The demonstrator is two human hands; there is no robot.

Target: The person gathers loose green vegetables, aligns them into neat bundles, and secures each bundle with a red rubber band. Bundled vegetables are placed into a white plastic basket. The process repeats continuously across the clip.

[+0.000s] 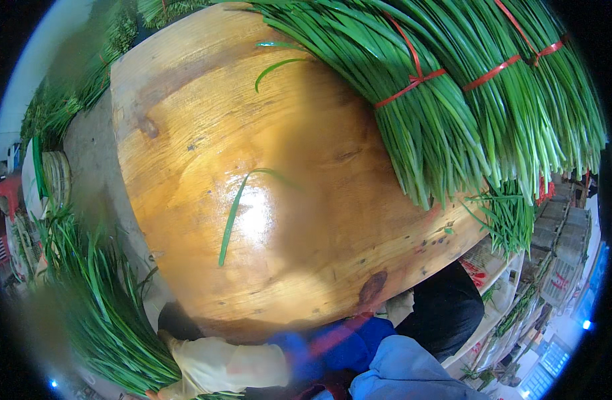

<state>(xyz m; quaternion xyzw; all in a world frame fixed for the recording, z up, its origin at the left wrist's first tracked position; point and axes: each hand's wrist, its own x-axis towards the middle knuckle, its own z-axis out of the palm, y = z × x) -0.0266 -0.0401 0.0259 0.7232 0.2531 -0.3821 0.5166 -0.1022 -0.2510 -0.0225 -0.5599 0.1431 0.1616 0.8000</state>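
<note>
At the lower left, my left hand, in a cream fingerless glove or sleeve, lies against a large heap of long green leaves, probably garlic chives. Bare fingertips show at two sides of it; whether they close on leaves is unclear. My right hand is out of view; a light blue sleeve or garment shows at the bottom. Before me stands a wet wooden table. Several bundles of chives tied with red ties lie at its upper right, pale stem ends towards me. A single loose leaf lies mid-table.
More green bundles lie beyond the table's left edge, over a grey floor. A small clump of cut greens hangs at the right corner. Crates or boxes stand farther right. A dark-clothed knee is below the table's near edge.
</note>
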